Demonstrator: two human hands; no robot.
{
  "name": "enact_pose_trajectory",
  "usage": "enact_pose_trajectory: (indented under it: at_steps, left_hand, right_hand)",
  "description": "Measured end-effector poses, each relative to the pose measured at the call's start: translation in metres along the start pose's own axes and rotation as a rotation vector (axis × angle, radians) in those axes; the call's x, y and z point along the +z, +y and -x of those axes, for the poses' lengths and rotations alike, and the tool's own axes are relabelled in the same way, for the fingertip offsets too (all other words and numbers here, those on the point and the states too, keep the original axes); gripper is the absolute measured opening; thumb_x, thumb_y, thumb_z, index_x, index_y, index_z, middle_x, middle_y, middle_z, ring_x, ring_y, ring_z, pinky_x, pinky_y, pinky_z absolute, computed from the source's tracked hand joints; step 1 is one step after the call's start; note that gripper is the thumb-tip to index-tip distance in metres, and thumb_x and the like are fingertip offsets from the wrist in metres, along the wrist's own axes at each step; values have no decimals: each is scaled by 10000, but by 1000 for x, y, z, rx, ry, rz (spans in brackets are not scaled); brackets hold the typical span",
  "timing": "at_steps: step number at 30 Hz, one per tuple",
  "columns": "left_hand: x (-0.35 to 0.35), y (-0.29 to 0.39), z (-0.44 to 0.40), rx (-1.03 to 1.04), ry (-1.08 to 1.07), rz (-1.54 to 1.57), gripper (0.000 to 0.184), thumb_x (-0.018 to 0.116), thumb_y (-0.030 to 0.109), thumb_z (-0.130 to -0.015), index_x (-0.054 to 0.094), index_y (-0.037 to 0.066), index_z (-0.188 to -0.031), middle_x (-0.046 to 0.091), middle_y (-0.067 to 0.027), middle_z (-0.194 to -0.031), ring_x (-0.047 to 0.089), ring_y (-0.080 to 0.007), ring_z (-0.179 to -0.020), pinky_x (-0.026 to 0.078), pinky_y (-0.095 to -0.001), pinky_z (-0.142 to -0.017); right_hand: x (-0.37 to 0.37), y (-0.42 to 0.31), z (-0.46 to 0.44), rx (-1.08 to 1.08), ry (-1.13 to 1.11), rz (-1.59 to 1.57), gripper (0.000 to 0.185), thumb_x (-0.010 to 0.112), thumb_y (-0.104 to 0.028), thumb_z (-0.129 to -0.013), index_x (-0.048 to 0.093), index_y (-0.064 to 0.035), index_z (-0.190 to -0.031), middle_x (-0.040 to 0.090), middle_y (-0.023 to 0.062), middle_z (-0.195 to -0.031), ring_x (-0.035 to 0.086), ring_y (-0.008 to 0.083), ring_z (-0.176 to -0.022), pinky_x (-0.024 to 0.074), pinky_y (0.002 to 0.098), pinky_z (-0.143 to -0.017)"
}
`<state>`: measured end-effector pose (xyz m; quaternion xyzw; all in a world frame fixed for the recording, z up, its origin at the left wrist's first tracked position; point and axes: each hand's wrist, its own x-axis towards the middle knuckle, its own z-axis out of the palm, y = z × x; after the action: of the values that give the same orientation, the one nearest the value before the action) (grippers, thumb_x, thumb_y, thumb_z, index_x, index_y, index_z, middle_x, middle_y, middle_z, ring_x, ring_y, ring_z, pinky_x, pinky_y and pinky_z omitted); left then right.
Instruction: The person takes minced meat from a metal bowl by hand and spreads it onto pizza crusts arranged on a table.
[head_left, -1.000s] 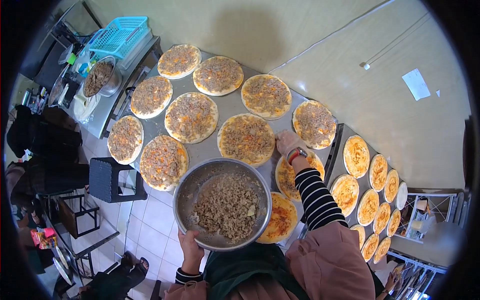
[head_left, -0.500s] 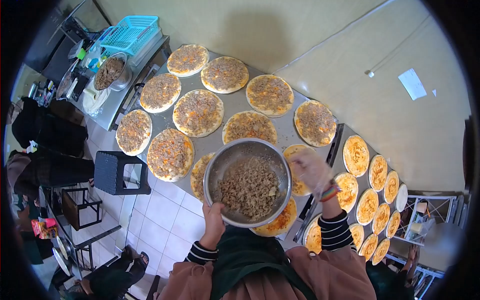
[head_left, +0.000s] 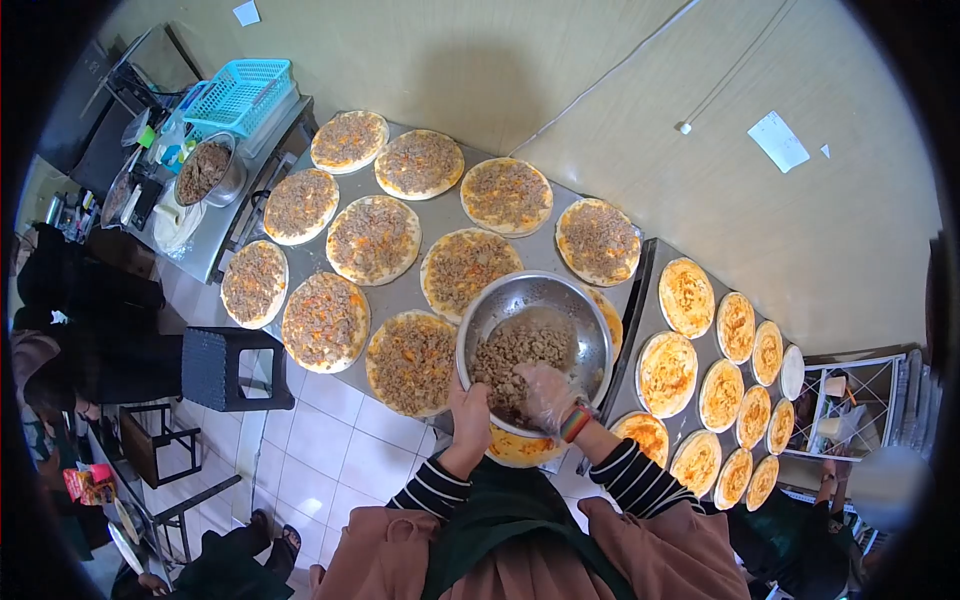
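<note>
My left hand (head_left: 468, 422) grips the near-left rim of a steel mixing bowl (head_left: 594, 345), held tilted above the table. Inside lies crumbled ground meat (head_left: 507, 362). My right hand (head_left: 549, 398), in a clear plastic glove, is down in the bowl with its fingers curled into the meat, fingertips partly hidden. Beneath the bowl, a round dough base (head_left: 610, 318) and a sauced one (head_left: 522, 450) show only in part. Left of the bowl rests a meat-topped round (head_left: 412, 362), and another topped round (head_left: 468, 268) lies just behind it.
Several meat-topped rounds cover the metal table (head_left: 395, 290). A second table (head_left: 648, 350) on the right carries sauced rounds (head_left: 666, 374). At left are a black stool (head_left: 232, 365), a blue basket (head_left: 238, 97) and a pot of brown filling (head_left: 228, 180). People stand at both sides.
My right hand has gone from above a dough round into the bowl's meat. The bowl has shifted right, uncovering the meat-topped round at its left. My view has shifted slightly.
</note>
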<state>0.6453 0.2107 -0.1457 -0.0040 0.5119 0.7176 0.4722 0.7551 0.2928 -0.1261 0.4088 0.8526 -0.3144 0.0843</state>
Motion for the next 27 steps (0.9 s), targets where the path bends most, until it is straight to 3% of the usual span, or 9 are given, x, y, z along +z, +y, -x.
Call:
enact_pose_trajectory:
  at_steps: [3,8,12,17,20,24,27]
  left_hand:
    - [-2,0,-1,-57,-19,-34,512,404,-64,-673,444,27,-1175,541,-77,-1022,518,-165,-868,435,-269,-784]
    - [8,7,4,-62,-90,-29,483,407,-61,-682,451,18,-1156,547,-79,-1013,524,-164,-857,438,-272,-776]
    - [7,1,3,-47,-113,-11,487,406,-61,-681,451,18,-1159,552,-75,-1004,526,-163,-855,437,-269,-775]
    - [10,2,6,-68,-134,10,490,400,-62,-679,452,18,-1160,556,-67,-1003,524,-153,-863,433,-265,-779]
    - [3,-1,4,-114,-131,-58,493,397,-64,-677,453,18,-1159,556,-66,-1004,522,-148,-858,432,-263,-780]
    - [7,2,7,-51,-138,-50,493,399,-63,-674,454,19,-1157,556,-65,-1002,519,-144,-854,431,-258,-778]
    - [2,0,7,-47,-163,-34,545,385,-62,-696,403,8,-1236,520,-59,-1079,498,-130,-893,412,-234,-776]
  right_hand:
    - [-11,18,-2,-201,186,-77,323,610,-133,-645,609,-85,-964,601,147,-885,579,328,-821,469,423,-719]
    - [-64,13,8,-248,244,-193,284,616,-139,-641,622,-82,-920,606,160,-790,591,334,-738,473,415,-680]
    - [-90,9,18,-252,314,49,329,641,-78,-629,622,-61,-957,601,148,-801,588,333,-760,480,370,-704]
    - [-113,1,18,-458,394,-138,275,608,-66,-637,643,-67,-909,619,140,-777,598,311,-700,477,386,-623]
    - [-103,10,15,-448,399,-303,217,608,-65,-679,652,-60,-891,624,142,-762,597,313,-675,473,380,-600]
    - [-93,8,17,-378,416,-260,180,588,-131,-750,652,-66,-906,625,151,-765,599,318,-679,474,392,-599]
    - [-74,6,10,-159,359,24,242,473,-265,-842,637,-86,-842,622,156,-749,608,318,-686,484,414,-633]
